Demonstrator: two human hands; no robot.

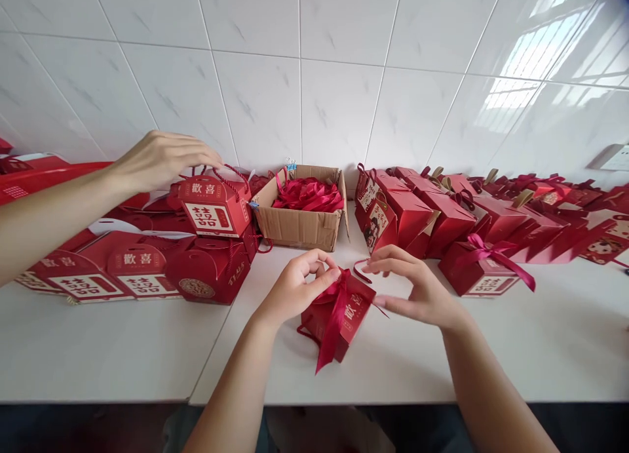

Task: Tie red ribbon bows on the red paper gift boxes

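Observation:
A small red gift box (356, 318) with gold lettering stands tilted toward me on the white table. A dark pink satin ribbon (335, 322) lies across its top, with one tail hanging down the front. My left hand (304, 286) pinches the ribbon at the top of the box, thumb against fingers. My right hand (417, 286) is at the box's right side, fingers apart, its tips close to a thin red cord handle (362, 273); whether they touch it I cannot tell.
From the left, another person's hand (167, 158) holds a red box (216, 207) by its cords, above several red boxes (140, 269). Behind stands a cardboard carton (297, 227) of ribbons (309, 195). A ribboned box (479, 269) and rows of red boxes (445, 207) occupy the right.

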